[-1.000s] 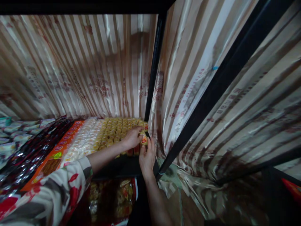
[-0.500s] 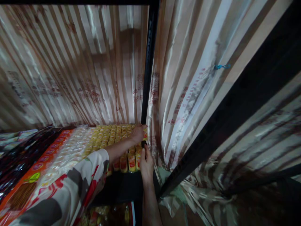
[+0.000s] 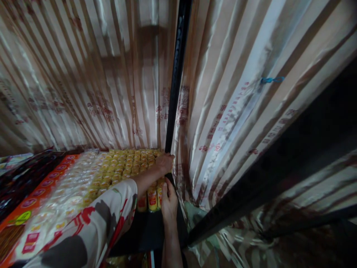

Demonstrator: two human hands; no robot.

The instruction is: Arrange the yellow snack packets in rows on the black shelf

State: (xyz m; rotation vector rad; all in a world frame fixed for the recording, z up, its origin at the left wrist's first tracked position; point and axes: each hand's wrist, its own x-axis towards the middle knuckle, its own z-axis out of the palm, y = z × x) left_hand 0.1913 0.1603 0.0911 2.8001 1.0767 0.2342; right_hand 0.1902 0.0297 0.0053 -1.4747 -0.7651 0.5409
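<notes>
Yellow packs (image 3: 152, 200) are sitting in rows, lower centre. Left hand (image 3: 165, 163) is reaching beside the black post (image 3: 177, 67), can't tell if its grip's holding anything; right hand (image 3: 170, 204) is resting near the front packs, grip loosely apart. I'd be nudging gently, keeping rows straight.
</notes>
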